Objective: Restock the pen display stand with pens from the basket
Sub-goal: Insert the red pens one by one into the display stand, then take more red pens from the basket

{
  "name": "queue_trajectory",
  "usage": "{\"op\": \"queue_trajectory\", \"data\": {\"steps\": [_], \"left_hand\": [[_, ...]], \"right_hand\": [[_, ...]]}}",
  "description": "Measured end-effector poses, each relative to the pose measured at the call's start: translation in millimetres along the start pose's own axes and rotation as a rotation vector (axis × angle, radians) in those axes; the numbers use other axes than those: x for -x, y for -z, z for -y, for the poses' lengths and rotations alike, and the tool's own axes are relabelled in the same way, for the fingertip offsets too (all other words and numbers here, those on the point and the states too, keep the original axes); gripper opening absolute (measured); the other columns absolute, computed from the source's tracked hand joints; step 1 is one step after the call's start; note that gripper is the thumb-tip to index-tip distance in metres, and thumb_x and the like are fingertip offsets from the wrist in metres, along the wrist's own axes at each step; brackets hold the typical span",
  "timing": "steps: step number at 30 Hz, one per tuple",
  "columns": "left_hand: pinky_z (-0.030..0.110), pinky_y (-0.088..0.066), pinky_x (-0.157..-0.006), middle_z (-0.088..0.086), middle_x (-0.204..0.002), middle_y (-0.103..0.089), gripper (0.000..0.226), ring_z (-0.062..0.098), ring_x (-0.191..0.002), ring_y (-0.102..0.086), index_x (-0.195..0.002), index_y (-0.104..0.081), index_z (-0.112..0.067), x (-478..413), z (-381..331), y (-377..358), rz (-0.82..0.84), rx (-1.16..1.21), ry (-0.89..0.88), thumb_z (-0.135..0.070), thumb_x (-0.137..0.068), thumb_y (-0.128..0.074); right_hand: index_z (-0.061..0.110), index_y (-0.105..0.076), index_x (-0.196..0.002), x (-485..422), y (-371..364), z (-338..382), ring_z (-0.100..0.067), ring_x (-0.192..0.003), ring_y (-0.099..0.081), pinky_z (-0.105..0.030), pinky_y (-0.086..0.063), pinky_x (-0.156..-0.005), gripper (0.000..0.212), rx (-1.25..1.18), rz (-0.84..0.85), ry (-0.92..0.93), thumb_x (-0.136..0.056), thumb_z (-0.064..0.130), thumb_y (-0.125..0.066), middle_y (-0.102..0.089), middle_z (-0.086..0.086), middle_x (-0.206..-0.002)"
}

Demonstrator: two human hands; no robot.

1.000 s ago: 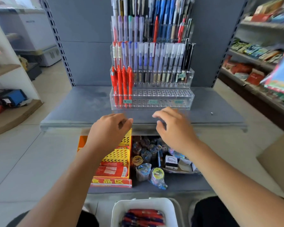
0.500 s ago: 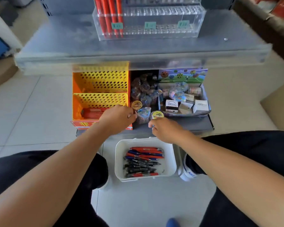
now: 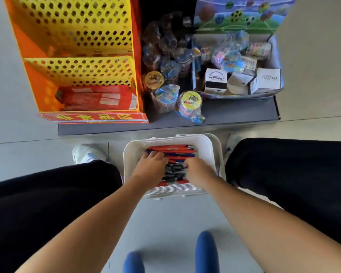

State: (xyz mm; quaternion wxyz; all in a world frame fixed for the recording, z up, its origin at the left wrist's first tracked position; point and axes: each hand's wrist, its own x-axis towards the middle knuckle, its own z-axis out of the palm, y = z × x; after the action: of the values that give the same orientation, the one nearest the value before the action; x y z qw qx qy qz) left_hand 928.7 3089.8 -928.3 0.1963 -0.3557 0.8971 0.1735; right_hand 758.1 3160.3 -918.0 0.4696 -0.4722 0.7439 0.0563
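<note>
Both my hands are down in the white basket (image 3: 212, 147). My left hand (image 3: 151, 166) lies on the pile of pens (image 3: 173, 171), its fingers (image 3: 156, 154) bent onto the blue and red ones at the far side. My right hand (image 3: 198, 172) sits just beside it on the dark pens, blurred. I cannot tell whether either hand has closed on a pen or only touches the pile.

The basket stands on the pale floor between my knees, just in front of a low grey shelf (image 3: 234, 113). On that shelf, at the left, is an orange and yellow perforated rack (image 3: 77, 56) with red boxes (image 3: 96, 97) in its nearest compartment. Wrapped round tubs (image 3: 190, 103) sit in the middle, and a printed cardboard tray (image 3: 244, 20) holding white boxes (image 3: 215, 79) marked VERSATILE is at the right. A white shoe (image 3: 87, 154) shows by my left knee.
</note>
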Motion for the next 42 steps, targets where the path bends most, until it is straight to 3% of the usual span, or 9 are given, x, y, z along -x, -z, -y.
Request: {"op": "queue_trajectory", "data": {"steps": [4, 6, 8, 16, 22, 28, 33, 37, 42], "left_hand": [[0.045, -0.029, -0.111, 0.007, -0.146, -0.042, 0.056, 0.029, -0.137, -0.034, -0.144, -0.041, -0.014, -21.0, -12.8, -14.0, -0.052, 0.002, -0.108, -0.013, -0.089, -0.053], [0.044, -0.019, -0.117, 0.005, -0.159, -0.023, 0.065, 0.026, -0.147, -0.017, -0.153, -0.02, -0.014, -33.5, -20.3, -14.1, -0.007, 0.021, -0.042, -0.013, -0.094, -0.048], [0.043, -0.019, -0.117, 0.004, -0.161, -0.018, 0.073, 0.025, -0.147, -0.016, -0.154, -0.012, -0.013, -41.3, -25.2, -15.1, 0.009, 0.009, 0.028, -0.011, -0.092, -0.051], [0.047, -0.028, -0.113, 0.011, -0.149, -0.041, 0.089, 0.031, -0.136, -0.035, -0.153, -0.016, -0.004, -45.6, -28.8, -20.7, -0.054, -0.142, 0.034, -0.013, -0.082, -0.069], [0.049, -0.02, -0.115, 0.013, -0.151, -0.026, 0.08, 0.033, -0.139, -0.023, -0.148, -0.013, -0.007, -48.1, -37.3, -22.6, 0.032, -0.231, 0.047, -0.027, -0.087, -0.061], [0.052, -0.015, -0.115, 0.023, -0.152, -0.016, 0.07, 0.041, -0.14, -0.018, -0.152, -0.006, -0.007, -45.6, -47.6, -21.6, 0.046, -0.314, -0.023, -0.034, -0.096, -0.038], [0.05, -0.019, -0.112, 0.016, -0.153, -0.014, 0.072, 0.037, -0.139, -0.019, -0.15, -0.01, -0.011, -46.1, -41.1, -24.2, 0.049, -0.268, -0.065, -0.031, -0.092, -0.047], [0.044, -0.027, -0.105, 0.017, -0.151, -0.016, 0.066, 0.036, -0.135, -0.024, -0.147, -0.018, -0.014, -47.5, -44.7, -18.2, 0.062, -0.214, -0.028, -0.025, -0.089, -0.049], [0.042, -0.028, -0.105, 0.009, -0.139, -0.038, 0.08, 0.03, -0.125, -0.036, -0.149, -0.015, -0.015, -49.6, -39.0, -18.7, 0.026, -0.241, 0.03, -0.016, -0.084, -0.062]], "right_hand": [[0.009, -0.065, -0.105, -8.8, -14.4, -4.8, -0.03, -0.098, -0.063, -0.039, -0.052, -0.086, 0.021, 0.065, -0.012, -0.034, -0.091, 0.006, -0.049, -0.066, -0.01, -0.103], [0.009, -0.066, -0.101, -10.4, -18.5, -6.3, -0.027, -0.097, -0.062, -0.039, -0.052, -0.087, 0.021, 0.091, -0.017, -0.021, -0.091, 0.003, -0.048, -0.065, -0.008, -0.102], [0.01, -0.067, -0.104, -12.5, -17.5, -6.3, -0.026, -0.097, -0.061, -0.039, -0.052, -0.089, 0.024, 0.043, -0.028, -0.022, -0.09, 0.002, -0.049, -0.065, -0.008, -0.104], [0.016, -0.066, -0.114, -16.6, -15.3, -7.1, -0.023, -0.101, -0.059, -0.036, -0.052, -0.091, 0.033, -0.132, -0.06, -0.076, -0.09, 0.003, -0.047, -0.063, -0.004, -0.11], [0.007, -0.067, -0.108, -16.3, -17.0, -5.2, -0.027, -0.097, -0.062, -0.038, -0.053, -0.089, 0.029, -0.105, 0.045, -0.082, -0.091, 0.0, -0.045, -0.066, -0.01, -0.107], [0.015, -0.061, -0.091, -17.8, -24.1, -3.5, -0.027, -0.085, -0.059, -0.042, -0.052, -0.081, 0.02, -0.08, 0.113, -0.098, -0.089, 0.007, -0.043, -0.062, -0.003, -0.088], [0.015, -0.06, -0.089, -17.2, -25.1, -2.6, -0.027, -0.084, -0.058, -0.043, -0.052, -0.08, 0.019, -0.106, 0.123, -0.112, -0.088, 0.007, -0.043, -0.062, -0.004, -0.088], [0.012, -0.063, -0.1, -14.5, -19.7, -1.3, -0.027, -0.089, -0.059, -0.039, -0.05, -0.079, 0.023, -0.138, 0.116, -0.117, -0.091, 0.004, -0.043, -0.064, -0.006, -0.096], [0.012, -0.061, -0.117, -9.1, -12.8, -1.0, -0.027, -0.101, -0.059, -0.04, -0.051, -0.092, 0.034, -0.167, 0.141, -0.132, -0.092, 0.001, -0.042, -0.063, -0.008, -0.112]]}}
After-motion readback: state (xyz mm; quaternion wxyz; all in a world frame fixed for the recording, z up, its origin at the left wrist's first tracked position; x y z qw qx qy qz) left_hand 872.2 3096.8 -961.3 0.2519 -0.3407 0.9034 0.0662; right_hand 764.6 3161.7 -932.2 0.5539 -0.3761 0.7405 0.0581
